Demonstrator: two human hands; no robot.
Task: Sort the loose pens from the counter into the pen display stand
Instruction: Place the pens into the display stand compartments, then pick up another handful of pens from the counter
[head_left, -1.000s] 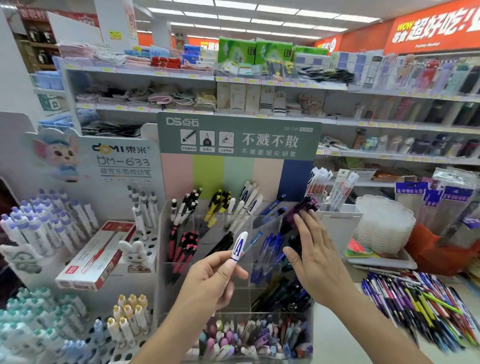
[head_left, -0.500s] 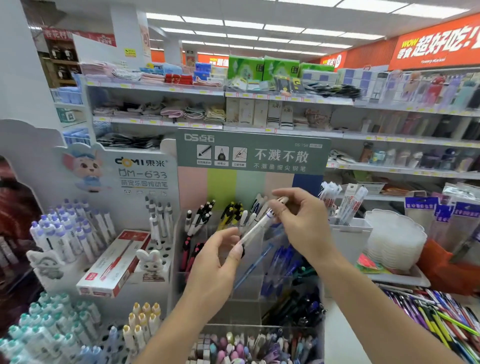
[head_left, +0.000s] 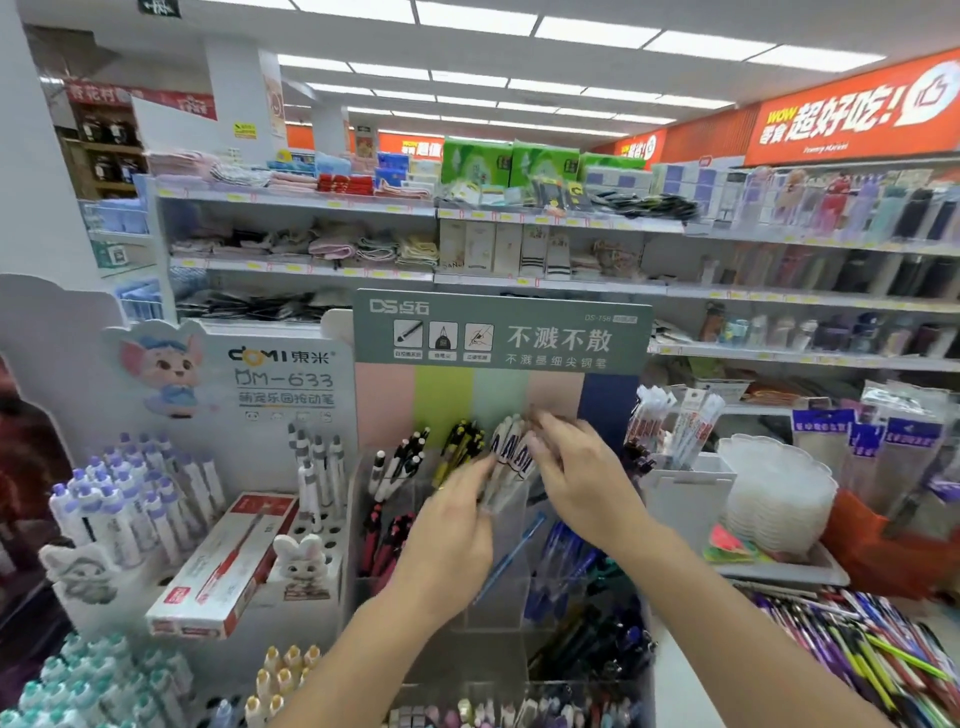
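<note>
White plastic everywhere on the far left: capped pens (head_left: 130, 509) standing in a cardboard rack, then a red-and-white box (head_left: 223, 566) lying slanted across it, a little rabbit figure (head_left: 300, 558) just beside. Moving in, the clear stand (head_left: 498, 613) with its tiers of compartments, black-and-white pens and yellow-black ones in the back row. And here's the action: left hand (head_left: 447, 540) up at the back row, fingers reaching onto the bunch of white pens (head_left: 511, 457) with the dark lettering, though motion blur means I cannot tell whether it's pinching one or just steadying them. Right hand (head_left: 582, 478) on the other side of the same bunch, fingers extended and loose against the caps, gripping nothing that I can make out. So the pen being sorted looks to be going in with its matching white ones, back row, middle compartment.

These will be light, stiff, smooth little things, liable to roll or slip; mid-barrel between thumb and fingertip is the sensible hold, I'd say. Crowding is the obstacle: the compartment is already packed, and the neighbours lean. One blue pen (head_left: 511, 558) lies slanted across a lower tier. Further right, a white tub of packaged refills (head_left: 680, 431), stacked scalloped dishes (head_left: 779, 499), and down on the worktop (head_left: 685, 691), the loose pile (head_left: 872, 649), plenty left.
</note>
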